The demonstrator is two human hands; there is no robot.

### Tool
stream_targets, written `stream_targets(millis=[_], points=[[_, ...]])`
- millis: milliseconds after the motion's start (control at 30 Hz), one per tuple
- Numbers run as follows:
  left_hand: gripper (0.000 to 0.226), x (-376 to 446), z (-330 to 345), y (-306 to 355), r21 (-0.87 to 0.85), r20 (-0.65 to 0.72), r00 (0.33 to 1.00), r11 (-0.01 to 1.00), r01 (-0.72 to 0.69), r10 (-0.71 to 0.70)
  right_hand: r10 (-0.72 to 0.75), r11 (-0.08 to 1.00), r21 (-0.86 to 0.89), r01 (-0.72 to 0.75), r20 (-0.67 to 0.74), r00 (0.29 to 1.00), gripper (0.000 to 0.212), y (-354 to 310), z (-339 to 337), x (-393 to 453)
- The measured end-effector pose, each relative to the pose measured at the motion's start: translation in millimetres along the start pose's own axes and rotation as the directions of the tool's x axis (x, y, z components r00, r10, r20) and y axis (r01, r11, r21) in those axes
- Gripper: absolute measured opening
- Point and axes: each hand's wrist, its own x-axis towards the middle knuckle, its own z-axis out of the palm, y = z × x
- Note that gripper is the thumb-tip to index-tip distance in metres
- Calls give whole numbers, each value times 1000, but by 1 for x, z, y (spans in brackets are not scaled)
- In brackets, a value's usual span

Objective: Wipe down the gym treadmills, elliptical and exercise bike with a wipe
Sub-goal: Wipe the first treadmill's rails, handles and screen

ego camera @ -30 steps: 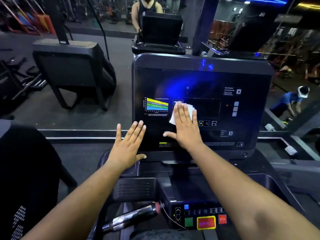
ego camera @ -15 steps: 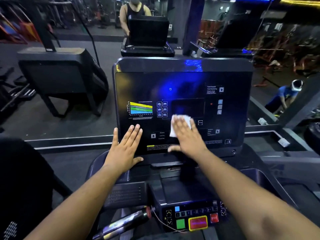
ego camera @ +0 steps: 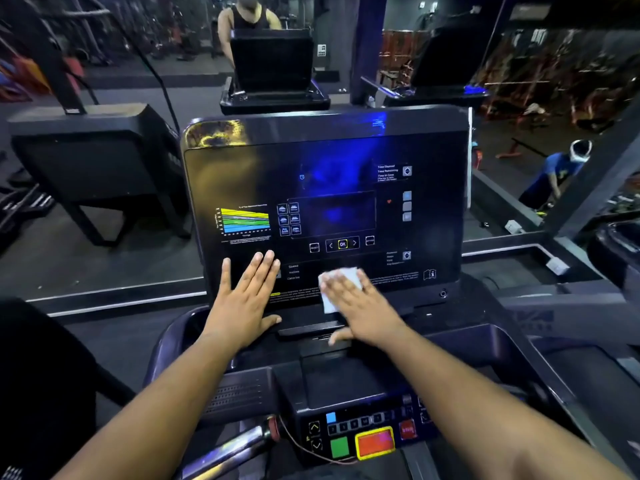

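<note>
Treadmill console (ego camera: 325, 161), wipe (ego camera: 337, 285) under flat right hand (ego camera: 363, 306), left hand (ego camera: 242, 299) spread, empty

Mirror wall (ego camera: 104, 237) ahead, reflecting dark gym floor; reflected figure in black sleeveless top (ego camera: 247, 19) behind a console, upper centre; crouching person in blue shirt (ego camera: 557, 174) with white headgear, right; orange-red racks (ego camera: 554, 77) at upper right; dark pillar (ego camera: 367, 46) centre; white block (ego camera: 557, 265) on the ledge, right

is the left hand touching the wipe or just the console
Apart. The head view shows the left hand lying flat on the console panel, with bare panel between it and the white wipe under the right hand.
</note>
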Motion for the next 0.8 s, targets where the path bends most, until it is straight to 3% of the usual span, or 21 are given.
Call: stream_targets(millis=[67, 133, 200, 267, 367, 433, 500, 567, 633, 800], points=[[117, 4, 0, 7, -11, 13, 1000, 1000, 7, -7, 198, 978, 73, -194, -55, 979, 124, 33, -16, 3], [117, 9, -1, 15, -16, 27, 1000, 1000, 2, -2, 422, 890, 220, -399, -68, 904, 124, 50, -37, 16], [115, 14, -3, 22, -8, 21, 999, 1000, -24, 24, 540, 813, 297, -501, -61, 839, 128, 44, -54, 31], [114, 20, -6, 28, -11, 1, 999, 999, -42, 42, 475, 849, 290, -441, -54, 878, 133, 23, -49, 41], [115, 32, -9, 36, -29, -26, 998, 998, -58, 57, 152, 977, 157, -143, -47, 987, 130, -20, -13, 27], [113, 35, -8, 38, -24, -31, 997, 997, -69, 68, 11, 994, 109, -7, -37, 999, 123, -29, 12, 6], [110, 35, -8, 41, -9, -28, 996, 997, -82, 82, -34, 993, 108, 38, -39, 999, 119, -15, 25, -16], [101, 35, -5, 44, 12, -25, 995, 995, -95, 95, 19, 995, 103, -14, -47, 999, 120, 15, 29, -32], [96, 36, -4, 47, 12, -16, 996, 996, -93, 93, 170, 977, 136, -163, -37, 985, 121, 52, 24, -42], [96, 45, -6, 59, 28, -16, 992, 992, -125, 126, 567, 781, 325, -532, -13, 824, 123, 86, -3, -25]])
